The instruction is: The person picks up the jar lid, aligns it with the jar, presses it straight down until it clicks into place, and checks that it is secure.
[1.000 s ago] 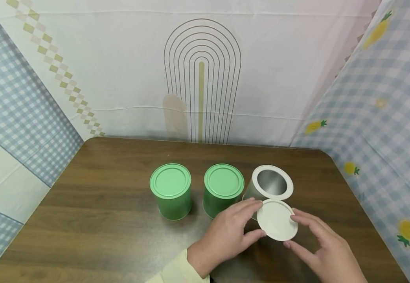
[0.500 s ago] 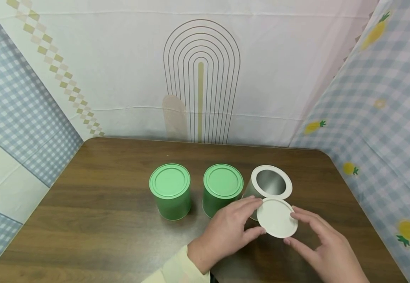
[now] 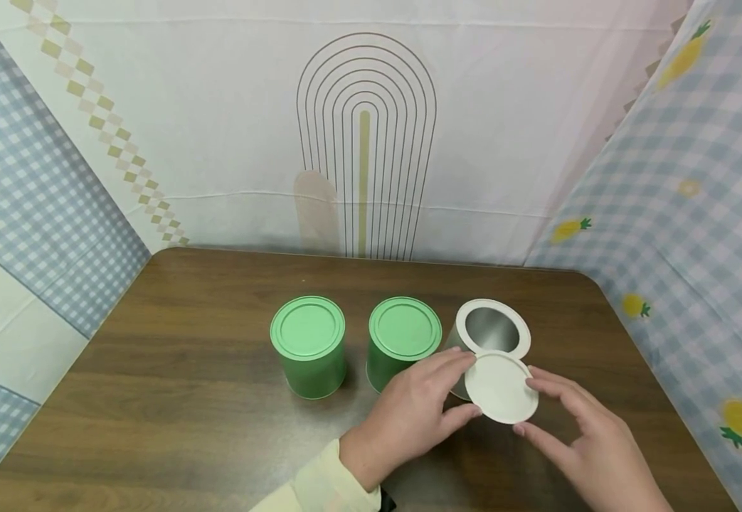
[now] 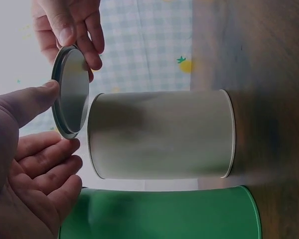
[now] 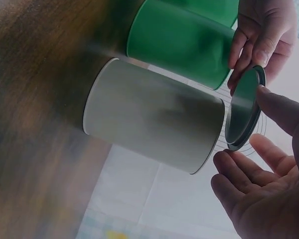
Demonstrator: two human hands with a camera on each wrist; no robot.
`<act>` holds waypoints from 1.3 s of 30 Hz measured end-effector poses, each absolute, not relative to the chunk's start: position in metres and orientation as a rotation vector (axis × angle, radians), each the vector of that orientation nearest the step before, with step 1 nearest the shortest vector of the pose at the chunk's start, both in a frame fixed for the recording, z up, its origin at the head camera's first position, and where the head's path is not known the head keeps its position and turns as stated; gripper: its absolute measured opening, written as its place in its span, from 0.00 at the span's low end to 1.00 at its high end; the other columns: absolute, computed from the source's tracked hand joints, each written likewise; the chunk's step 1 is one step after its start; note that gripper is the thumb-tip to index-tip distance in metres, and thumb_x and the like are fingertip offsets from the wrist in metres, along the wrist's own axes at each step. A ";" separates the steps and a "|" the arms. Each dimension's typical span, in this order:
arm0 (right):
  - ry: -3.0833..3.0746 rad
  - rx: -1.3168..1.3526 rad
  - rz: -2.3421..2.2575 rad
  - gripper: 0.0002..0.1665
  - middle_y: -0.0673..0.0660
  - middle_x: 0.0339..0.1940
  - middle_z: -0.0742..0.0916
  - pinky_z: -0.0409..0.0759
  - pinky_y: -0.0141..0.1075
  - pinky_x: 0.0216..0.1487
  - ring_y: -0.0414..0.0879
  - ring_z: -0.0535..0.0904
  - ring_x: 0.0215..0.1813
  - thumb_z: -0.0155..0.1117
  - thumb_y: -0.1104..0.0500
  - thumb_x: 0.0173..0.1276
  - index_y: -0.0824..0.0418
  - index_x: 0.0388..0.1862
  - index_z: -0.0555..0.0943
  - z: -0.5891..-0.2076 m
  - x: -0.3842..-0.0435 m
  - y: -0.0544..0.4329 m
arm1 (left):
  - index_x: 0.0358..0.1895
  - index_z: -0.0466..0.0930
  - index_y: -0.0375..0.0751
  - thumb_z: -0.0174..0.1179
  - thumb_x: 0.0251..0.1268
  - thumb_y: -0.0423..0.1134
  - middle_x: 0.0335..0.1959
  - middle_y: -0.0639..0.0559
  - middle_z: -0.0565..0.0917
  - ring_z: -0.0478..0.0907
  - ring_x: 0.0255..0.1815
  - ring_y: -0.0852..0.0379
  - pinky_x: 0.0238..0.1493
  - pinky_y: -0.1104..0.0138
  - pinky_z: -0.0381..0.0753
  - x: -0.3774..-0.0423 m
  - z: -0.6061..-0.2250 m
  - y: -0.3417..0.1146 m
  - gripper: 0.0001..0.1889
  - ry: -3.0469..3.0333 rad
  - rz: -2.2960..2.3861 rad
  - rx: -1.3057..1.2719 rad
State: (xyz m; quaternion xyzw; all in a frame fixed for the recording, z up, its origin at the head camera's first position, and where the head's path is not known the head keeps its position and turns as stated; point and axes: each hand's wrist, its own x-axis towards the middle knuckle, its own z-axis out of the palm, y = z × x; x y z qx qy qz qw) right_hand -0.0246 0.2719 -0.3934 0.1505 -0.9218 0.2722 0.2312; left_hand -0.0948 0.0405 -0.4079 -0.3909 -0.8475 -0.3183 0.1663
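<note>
My left hand [image 3: 409, 412] and right hand [image 3: 591, 441] pinch opposite edges of a round white lid [image 3: 501, 390] between thumb and fingers. The lid is held above the table, just in front of the open white can [image 3: 520, 331], and overlaps the near part of its rim in the head view. Both wrist views show the lid's shiny metal underside [image 4: 74, 94] turned toward the can's mouth, with a small gap between them. The can's inside is bare metal where it shows. My left fingers partly hide the can's side and the neighbouring green can [image 3: 383, 370].
A second green can [image 3: 315, 370] stands farther left; both green cans have lids on. All the cans stand on a brown wooden table [image 3: 172, 398]. Patterned cloth [image 3: 236, 128] hangs behind the table, and checked cloth [image 3: 678, 249] hangs on the right.
Both hands have raised the lid slightly, up and away from me toward the can's rim, keeping their hold on it. The cans have stayed in place.
</note>
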 end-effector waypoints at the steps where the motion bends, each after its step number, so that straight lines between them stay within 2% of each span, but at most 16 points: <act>1: -2.532 0.416 0.749 0.41 0.53 0.60 0.84 0.61 0.11 0.58 0.19 0.68 0.63 0.86 0.66 0.39 0.53 0.57 0.82 -0.393 -0.025 0.272 | 0.63 0.78 0.42 0.73 0.59 0.49 0.60 0.55 0.81 0.75 0.67 0.59 0.65 0.73 0.72 -0.095 -0.407 0.040 0.30 -2.415 -0.894 -1.111; 25: -2.547 0.391 0.786 0.41 0.52 0.61 0.84 0.62 0.11 0.58 0.20 0.68 0.63 0.85 0.67 0.41 0.53 0.58 0.81 -0.386 -0.028 0.270 | 0.64 0.76 0.40 0.71 0.62 0.49 0.62 0.51 0.80 0.73 0.68 0.58 0.68 0.70 0.70 -0.098 -0.403 0.040 0.30 -2.450 -0.874 -1.127; 39: -2.557 0.366 0.789 0.41 0.52 0.61 0.84 0.62 0.10 0.58 0.19 0.68 0.63 0.85 0.65 0.42 0.52 0.59 0.81 -0.385 -0.028 0.271 | 0.64 0.76 0.42 0.70 0.62 0.51 0.61 0.54 0.80 0.73 0.68 0.59 0.66 0.71 0.72 -0.100 -0.401 0.042 0.30 -2.407 -0.790 -1.132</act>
